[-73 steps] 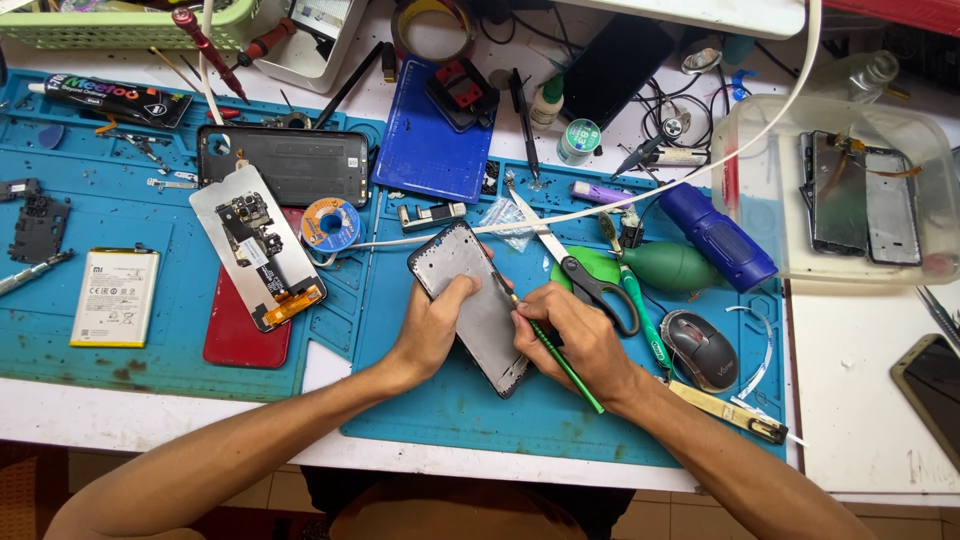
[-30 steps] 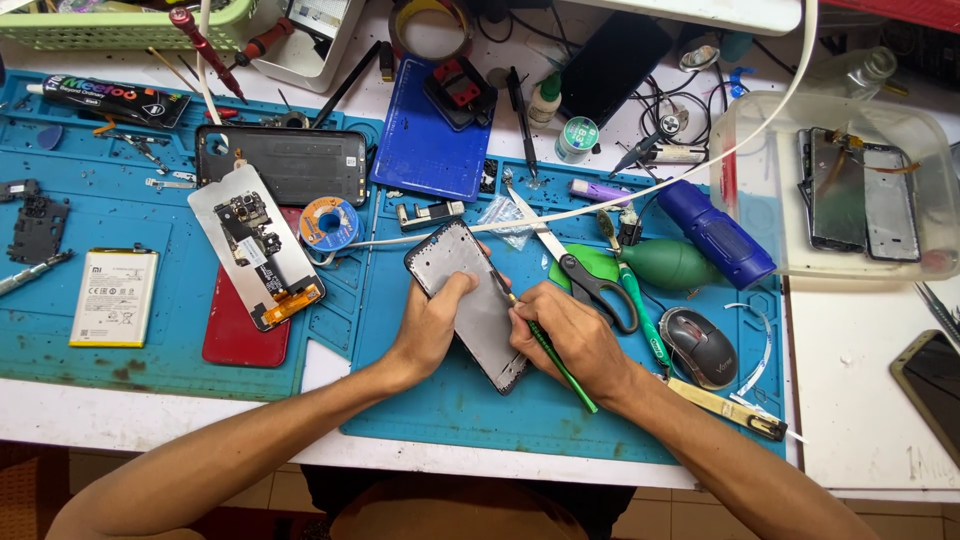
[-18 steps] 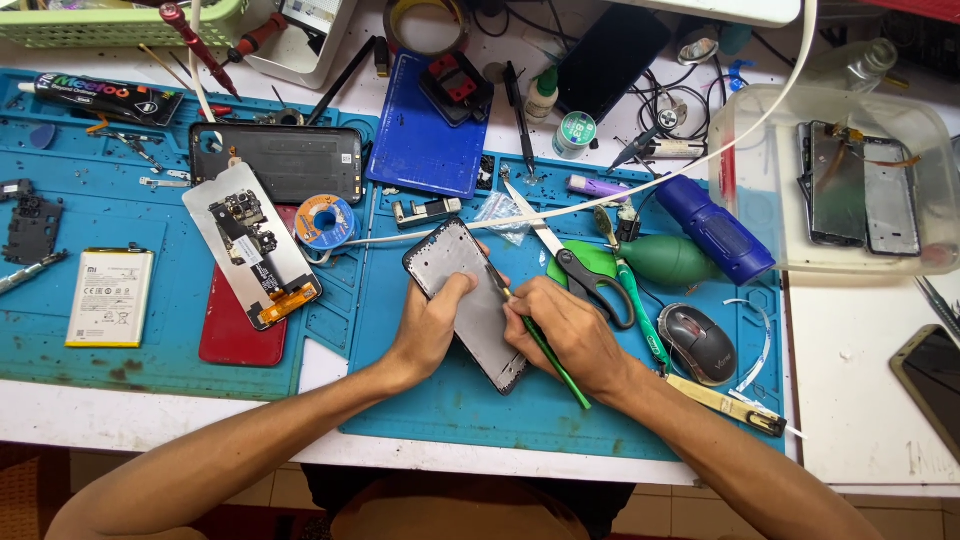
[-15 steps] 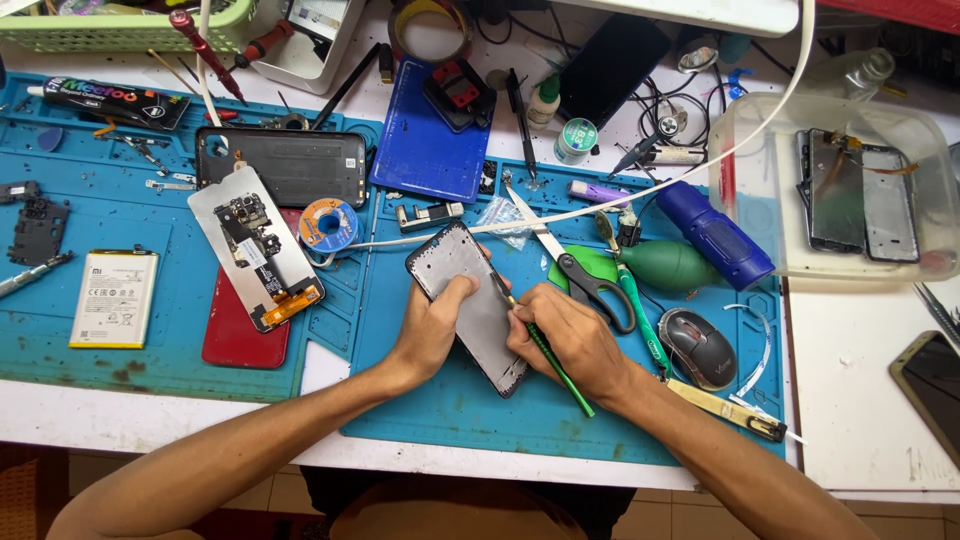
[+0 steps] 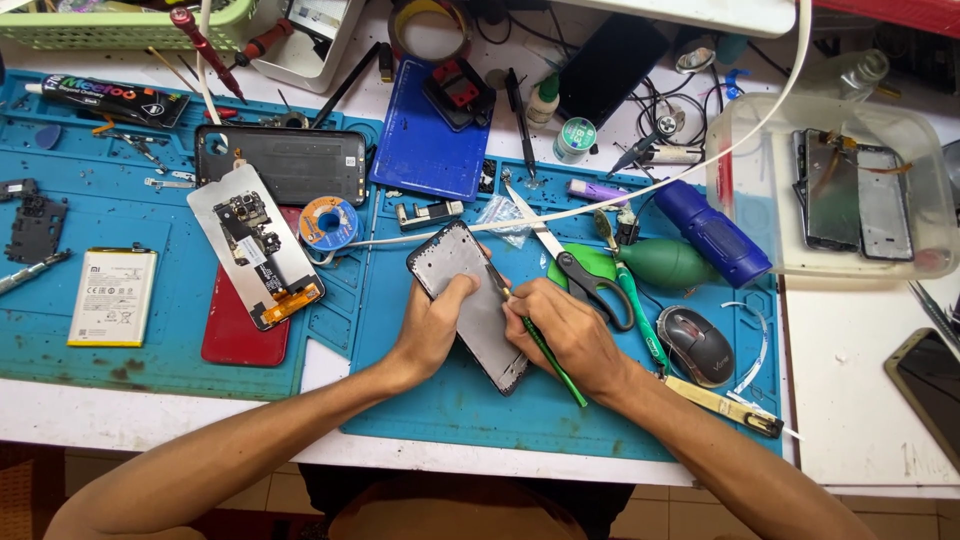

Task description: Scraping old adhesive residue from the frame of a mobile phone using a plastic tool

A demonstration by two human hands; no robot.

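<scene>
Left hand (image 5: 432, 330) pins frame (image 5: 470, 300); right hand (image 5: 565, 335) grips tool (image 5: 545, 350), tip toward 11 o'clock; best kept shallow.

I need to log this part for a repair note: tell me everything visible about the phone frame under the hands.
The phone frame is a dark grey, flat rectangular shell with a thin raised rim, seemingly plastic or metal. It lies tilted on the blue mat. The left hand pins it; the right hand works a green tool at its edge.

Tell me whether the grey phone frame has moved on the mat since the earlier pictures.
No. The grey phone frame keeps its slant and its place beside the scissors on the blue mat, under both hands.
</scene>
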